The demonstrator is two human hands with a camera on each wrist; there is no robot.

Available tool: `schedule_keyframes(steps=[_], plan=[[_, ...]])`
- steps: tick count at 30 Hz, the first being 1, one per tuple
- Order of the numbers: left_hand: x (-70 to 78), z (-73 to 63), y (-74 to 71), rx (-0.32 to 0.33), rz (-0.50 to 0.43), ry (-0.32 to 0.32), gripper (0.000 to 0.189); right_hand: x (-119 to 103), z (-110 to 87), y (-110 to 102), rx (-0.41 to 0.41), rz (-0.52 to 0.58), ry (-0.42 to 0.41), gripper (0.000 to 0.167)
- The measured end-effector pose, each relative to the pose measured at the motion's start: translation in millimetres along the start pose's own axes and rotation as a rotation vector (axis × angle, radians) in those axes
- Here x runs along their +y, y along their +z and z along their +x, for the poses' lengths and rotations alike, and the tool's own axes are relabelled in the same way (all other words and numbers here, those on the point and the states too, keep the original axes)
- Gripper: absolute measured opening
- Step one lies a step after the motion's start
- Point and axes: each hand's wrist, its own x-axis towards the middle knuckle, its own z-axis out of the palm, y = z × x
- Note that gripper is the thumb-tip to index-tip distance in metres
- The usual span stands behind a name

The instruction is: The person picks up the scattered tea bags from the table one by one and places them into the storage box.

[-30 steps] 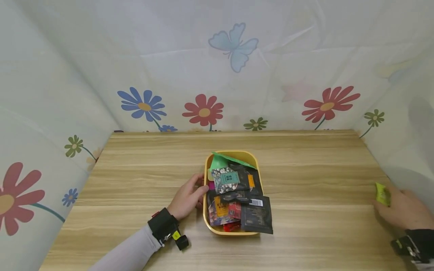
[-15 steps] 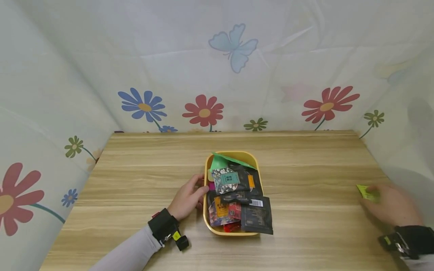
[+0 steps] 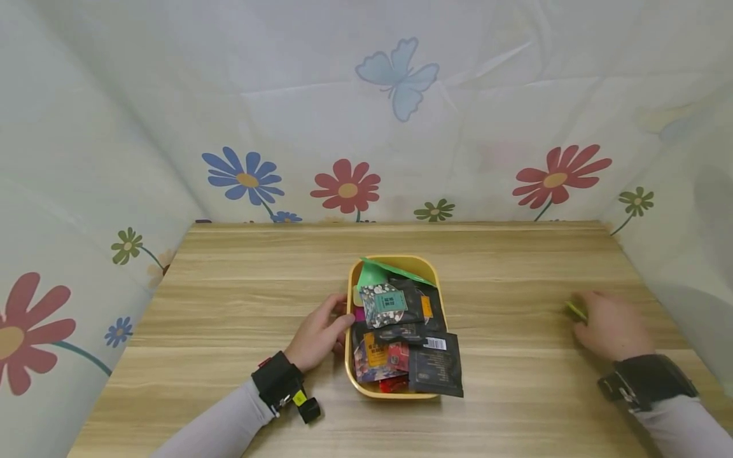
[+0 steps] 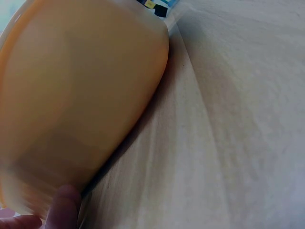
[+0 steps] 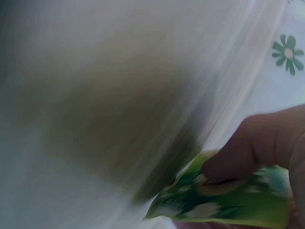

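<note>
A yellow plastic basket stands in the middle of the table, filled with small packets. On top lie a patterned packet with a teal label and a black packet that sticks out over the right rim. My left hand rests at the basket's left side; in the left wrist view its fingertips touch the outer wall. Over the table's right part, my right hand pinches a green packet between thumb and fingers, mostly hidden by the hand in the head view.
The wooden table is bounded by white cloth walls printed with flowers and a butterfly. A green packet leans at the basket's back, its top edge above the rim.
My right hand has moved left from the table's right edge, carrying the green packet toward the basket. The left hand and the basket have stayed in place.
</note>
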Motion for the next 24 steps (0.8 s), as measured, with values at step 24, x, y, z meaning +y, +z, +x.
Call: schedule_keyframes(steps=[24], plan=[[1.2,-0.2,-1.3,-0.009,0.000,-0.009,0.047,-173.7,55.0,-47.2,-0.010,0.071,-0.288,0.055]])
